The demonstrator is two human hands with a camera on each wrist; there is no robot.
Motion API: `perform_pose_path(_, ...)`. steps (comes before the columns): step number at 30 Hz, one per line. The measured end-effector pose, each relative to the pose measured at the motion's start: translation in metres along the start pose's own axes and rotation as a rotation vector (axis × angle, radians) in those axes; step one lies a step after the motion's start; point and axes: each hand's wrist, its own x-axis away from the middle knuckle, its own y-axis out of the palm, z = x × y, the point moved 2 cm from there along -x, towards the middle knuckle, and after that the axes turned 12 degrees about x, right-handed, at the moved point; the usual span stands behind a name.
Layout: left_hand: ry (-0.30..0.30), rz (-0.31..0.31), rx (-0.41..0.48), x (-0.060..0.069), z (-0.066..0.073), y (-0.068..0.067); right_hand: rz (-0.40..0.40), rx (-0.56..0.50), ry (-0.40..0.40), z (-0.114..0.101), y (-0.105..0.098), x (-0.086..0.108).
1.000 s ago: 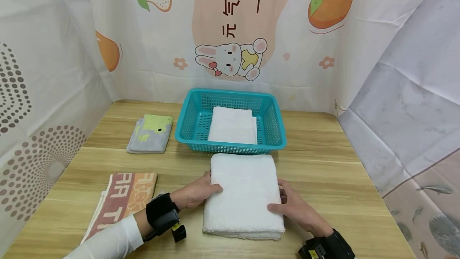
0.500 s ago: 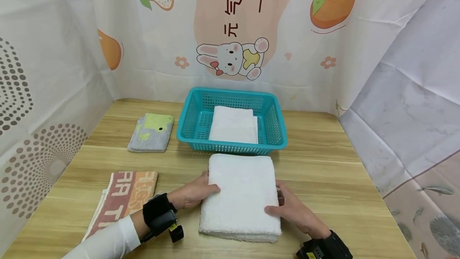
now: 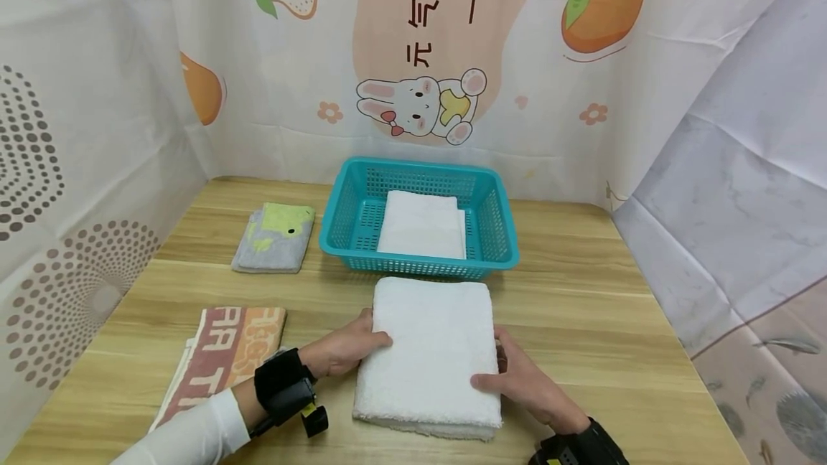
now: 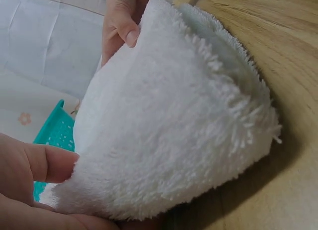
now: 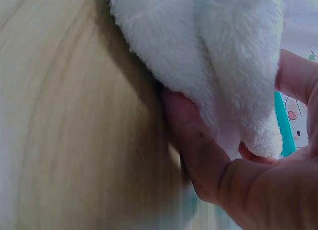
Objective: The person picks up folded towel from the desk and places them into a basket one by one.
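A folded, fluffy white towel [image 3: 429, 357] lies in front of the basket, between my two hands. My left hand [image 3: 345, 345] grips its left edge, thumb on top and fingers going beneath. On the opposite side my right hand [image 3: 530, 382] holds the right edge the same way. In the right wrist view, fingers [image 5: 191, 135] reach under the layers of the towel [image 5: 198, 51], close to the tabletop. The left wrist view shows the towel's thick folded edge [image 4: 223, 106] at the near end, with the left thumb [image 4: 57, 163] pressing its top.
A teal plastic basket [image 3: 336, 239] stands behind the towel, holding a folded white cloth [image 3: 421, 224]. To its left lies a folded grey and green towel [image 3: 274, 239]. A red and orange patterned towel [image 3: 226, 350] lies at the left, partly under the left forearm. Printed curtains [image 3: 549, 106] surround the table.
The white towel and both hands have shifted slightly left and toward the person. The grip on both edges stays the same, and the view has drifted a little.
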Motion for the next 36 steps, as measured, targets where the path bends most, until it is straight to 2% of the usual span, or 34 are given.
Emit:
perform_pose_path(6, 0.003, -0.023, -0.005, 0.003, 0.001, -0.003, 0.002, -0.028, 0.026, -0.001, 0.003, 0.0)
perform_pose_path(11, 0.014, -0.078, -0.005, 0.004, 0.003, -0.006, -0.005, -0.042, 0.021, -0.002, 0.005, -0.002)
perform_pose_path(16, 0.023, -0.132, 0.005, 0.003, 0.002, -0.007, -0.067, -0.076, -0.023, -0.001, 0.007, -0.004)
perform_pose_path(20, 0.006, -0.14, 0.027, 0.003, 0.003, -0.008, -0.12, -0.103, -0.043, 0.0, 0.009, -0.005)
perform_pose_path(30, -0.013, -0.172, 0.062, 0.007, 0.002, -0.008, -0.133, -0.085, -0.037, 0.0, 0.011, -0.001)
perform_pose_path(36, -0.017, -0.192, 0.082, 0.007, 0.0, -0.009, -0.18, -0.136, -0.048, -0.001, 0.013, 0.0)
